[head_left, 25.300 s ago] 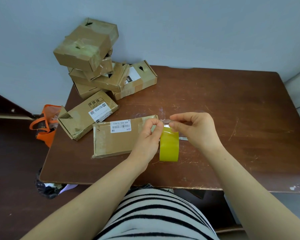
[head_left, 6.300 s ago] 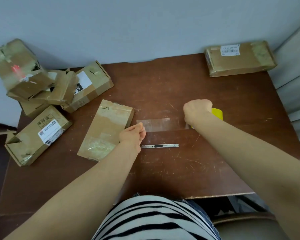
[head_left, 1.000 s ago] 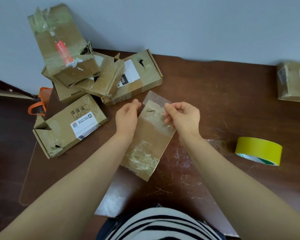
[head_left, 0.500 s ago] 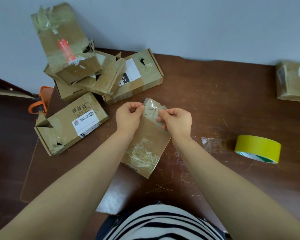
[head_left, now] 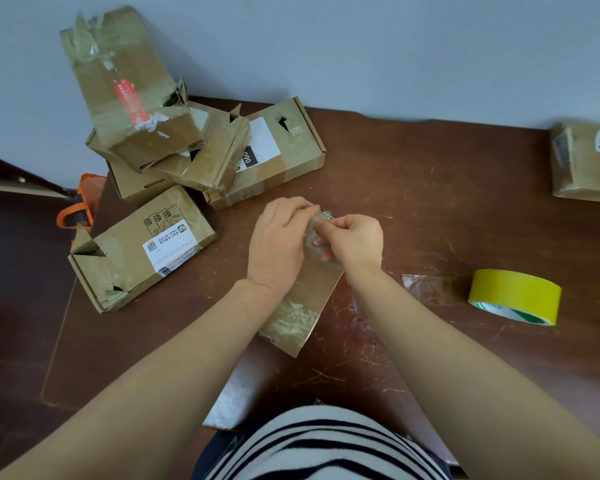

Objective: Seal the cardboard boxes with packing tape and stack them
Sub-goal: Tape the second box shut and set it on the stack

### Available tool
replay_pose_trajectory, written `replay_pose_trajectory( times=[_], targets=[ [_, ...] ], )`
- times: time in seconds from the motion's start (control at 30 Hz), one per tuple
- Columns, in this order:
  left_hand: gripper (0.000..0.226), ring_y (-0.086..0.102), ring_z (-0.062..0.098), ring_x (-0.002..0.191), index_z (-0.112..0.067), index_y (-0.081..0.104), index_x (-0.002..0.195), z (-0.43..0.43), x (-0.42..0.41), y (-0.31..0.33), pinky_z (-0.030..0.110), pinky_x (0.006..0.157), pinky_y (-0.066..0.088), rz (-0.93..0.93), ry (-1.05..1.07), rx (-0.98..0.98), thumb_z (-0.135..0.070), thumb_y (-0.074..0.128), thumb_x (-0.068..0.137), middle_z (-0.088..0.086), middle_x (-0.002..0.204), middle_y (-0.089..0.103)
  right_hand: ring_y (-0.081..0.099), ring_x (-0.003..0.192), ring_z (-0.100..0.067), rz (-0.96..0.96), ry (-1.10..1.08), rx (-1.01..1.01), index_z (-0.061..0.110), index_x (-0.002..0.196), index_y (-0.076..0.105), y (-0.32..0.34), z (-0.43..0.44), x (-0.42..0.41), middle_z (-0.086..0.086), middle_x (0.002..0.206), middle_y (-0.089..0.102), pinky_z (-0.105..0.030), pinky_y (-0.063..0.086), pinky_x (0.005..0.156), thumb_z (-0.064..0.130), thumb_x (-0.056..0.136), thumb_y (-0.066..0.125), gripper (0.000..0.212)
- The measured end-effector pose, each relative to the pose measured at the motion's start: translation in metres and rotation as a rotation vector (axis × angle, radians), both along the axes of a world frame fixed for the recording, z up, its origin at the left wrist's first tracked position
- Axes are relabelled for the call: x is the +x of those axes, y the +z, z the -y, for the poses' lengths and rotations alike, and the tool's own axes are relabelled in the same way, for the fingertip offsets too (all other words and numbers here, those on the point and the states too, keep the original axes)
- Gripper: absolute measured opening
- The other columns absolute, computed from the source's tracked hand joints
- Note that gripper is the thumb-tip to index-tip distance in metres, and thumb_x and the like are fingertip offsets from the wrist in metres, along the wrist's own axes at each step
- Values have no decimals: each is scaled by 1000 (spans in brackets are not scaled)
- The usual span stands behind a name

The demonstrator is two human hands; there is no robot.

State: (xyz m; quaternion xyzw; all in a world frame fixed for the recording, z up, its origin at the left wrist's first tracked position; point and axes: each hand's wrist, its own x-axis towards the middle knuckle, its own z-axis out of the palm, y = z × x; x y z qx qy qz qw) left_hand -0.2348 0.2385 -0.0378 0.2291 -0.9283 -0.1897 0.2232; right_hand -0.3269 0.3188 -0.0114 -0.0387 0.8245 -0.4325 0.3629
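Observation:
A flat cardboard box (head_left: 305,306) lies slanted at the table's middle, old tape on its near end. My left hand (head_left: 278,244) lies over its far end, fingers pinching a clear tape strip (head_left: 314,233) there. My right hand (head_left: 355,242) pinches the same strip from the right and presses it onto the box's far edge. The yellow tape roll (head_left: 515,296) lies flat on the table to the right, with its loose end (head_left: 426,289) stuck on the tabletop. One taped box (head_left: 582,164) sits at the far right.
A pile of several worn cardboard boxes (head_left: 174,143) fills the far left corner; a labelled one (head_left: 142,251) lies nearest. An orange bag (head_left: 80,209) hangs beyond the brown table's (head_left: 430,202) left edge. A grey wall stands behind.
Both hands have folded the clear tape strip down over the box's far end and come closer together. The box has shifted slightly toward me.

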Motion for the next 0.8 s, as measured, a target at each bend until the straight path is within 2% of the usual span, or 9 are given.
replay_pose_trajectory(
  times=[0.07,0.13,0.2,0.23,0.33,0.47,0.57,0.7,0.8],
  targets=[
    [37,53,31,117,3,61,121,-2,1,-5,39,99,44,160,-33,42,-5,45,88,18,125,60,58,43,-14,4,-2,0,20,61,64,1,0,0,2,58,69,-40,59,62,25,84,69,24],
    [45,34,30,139,2,40,141,-3,2,-8,37,115,28,338,-39,112,-9,43,97,18,150,35,58,43,-16,17,-15,0,19,59,65,1,0,0,-4,61,70,-39,59,64,26,83,70,26],
    [51,13,24,147,-2,20,150,-4,5,-8,32,119,14,436,-45,122,-17,34,103,12,159,12,58,42,-16,33,-20,-1,18,57,64,2,0,-2,-9,62,71,-35,58,61,24,83,70,28],
    [53,9,22,148,-3,16,151,-6,6,-8,32,119,13,455,-41,105,-22,28,103,11,160,8,56,41,-15,42,-18,-8,17,57,64,2,-1,-4,-9,63,71,-31,55,57,23,84,70,28],
    [63,10,20,148,-4,14,151,-9,10,-7,31,116,19,492,-32,71,-35,10,97,11,160,8,51,36,-8,65,-3,-30,17,59,65,3,-4,-9,-2,59,69,-20,45,48,20,84,71,26],
    [74,5,17,148,-7,10,152,-7,11,-4,29,118,9,512,-63,92,-39,4,86,8,160,2,51,38,-8,35,111,48,18,57,67,4,-5,-19,-2,62,71,-30,54,62,24,83,72,27],
    [77,-1,14,148,-12,8,152,-6,10,-1,24,117,-3,513,-81,144,-40,-1,81,2,161,-2,58,49,-12,-65,293,225,19,63,70,8,2,-25,-1,67,73,-31,56,68,32,85,67,26],
    [76,1,15,148,-12,11,153,-5,9,-1,27,116,-6,533,-61,143,-46,2,85,3,161,1,62,72,-19,-369,487,542,20,71,65,19,0,-34,6,69,62,-25,40,56,46,79,66,27],
    [78,12,22,147,-9,19,151,-11,11,-1,40,118,-2,555,-78,-44,-53,19,87,11,159,12,56,85,-17,-462,404,393,23,89,58,7,-18,-32,7,87,60,-32,43,69,43,85,60,21]
  ],
)
